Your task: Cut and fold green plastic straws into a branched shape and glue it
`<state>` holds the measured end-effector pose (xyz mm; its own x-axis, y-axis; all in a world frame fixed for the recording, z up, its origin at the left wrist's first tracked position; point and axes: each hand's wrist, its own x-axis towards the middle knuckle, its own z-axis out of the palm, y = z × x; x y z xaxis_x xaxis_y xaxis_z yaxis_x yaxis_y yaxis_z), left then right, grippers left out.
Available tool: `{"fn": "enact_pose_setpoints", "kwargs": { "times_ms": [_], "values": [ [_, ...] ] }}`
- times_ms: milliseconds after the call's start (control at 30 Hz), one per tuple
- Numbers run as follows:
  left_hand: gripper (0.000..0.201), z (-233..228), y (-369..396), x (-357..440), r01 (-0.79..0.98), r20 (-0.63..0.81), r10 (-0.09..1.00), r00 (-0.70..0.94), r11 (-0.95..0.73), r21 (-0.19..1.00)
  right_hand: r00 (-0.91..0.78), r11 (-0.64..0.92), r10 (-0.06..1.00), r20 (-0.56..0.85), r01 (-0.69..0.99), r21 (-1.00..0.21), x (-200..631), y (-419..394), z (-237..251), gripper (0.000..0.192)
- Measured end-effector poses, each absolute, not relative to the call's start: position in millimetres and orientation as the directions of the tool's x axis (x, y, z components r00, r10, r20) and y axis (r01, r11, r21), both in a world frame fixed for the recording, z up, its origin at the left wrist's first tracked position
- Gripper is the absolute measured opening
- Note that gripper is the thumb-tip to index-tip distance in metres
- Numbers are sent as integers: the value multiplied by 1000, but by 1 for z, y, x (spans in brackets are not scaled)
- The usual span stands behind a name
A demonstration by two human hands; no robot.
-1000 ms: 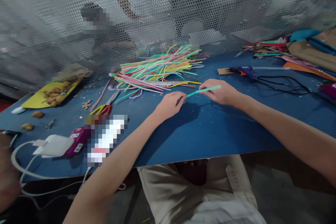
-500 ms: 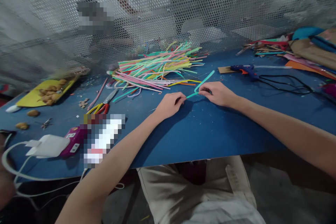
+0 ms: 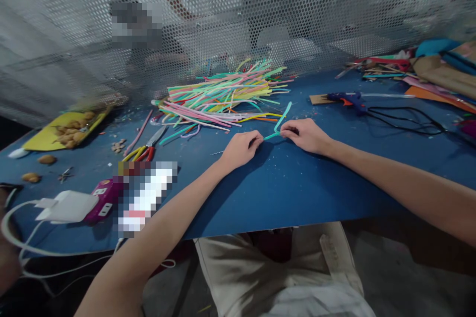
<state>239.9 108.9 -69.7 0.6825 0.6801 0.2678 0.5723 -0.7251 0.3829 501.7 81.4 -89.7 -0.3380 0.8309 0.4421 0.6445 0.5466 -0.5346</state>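
A turquoise pipe cleaner (image 3: 283, 118) is stretched low over the blue table between my two hands, one length of it bent upward. My left hand (image 3: 243, 147) pinches its left end, with a thin wire showing out past the wrist side. Thumb and fingers of my right hand (image 3: 303, 134) are closed on the pipe cleaner close to the bend. Just beyond both hands lies a large heap of pipe cleaners (image 3: 223, 91) in pink, green, yellow and other colours.
A glue gun (image 3: 345, 100) with its black cord lies at the right. To the left are pliers (image 3: 150, 146), a lit phone (image 3: 148, 200), a purple power strip (image 3: 104, 200) with a white charger, and a yellow sheet (image 3: 48, 131) holding brown lumps. A perforated metal screen (image 3: 223, 10) stands behind.
The upright length of the pipe cleaner has swung left and stands steeper. My right hand has turned slightly; my left hand stays in nearly the same place.
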Motion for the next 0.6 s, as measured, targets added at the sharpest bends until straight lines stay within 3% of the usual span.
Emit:
{"fn": "enact_pose_setpoints", "kwargs": {
  "times_ms": [333,467,600],
  "values": [
    [21,-71,110,241,581,259,690,676,-715,388,-354,568,809,470,675,-470,500,80,-90,25],
    [20,-67,108,243,606,264,677,687,-734,306,-335,561,809,483,686,-463,493,80,-87,25],
    [34,-64,103,246,589,272,627,730,-779,213,-412,605,781,468,684,-407,483,76,-85,24]
  ]
}}
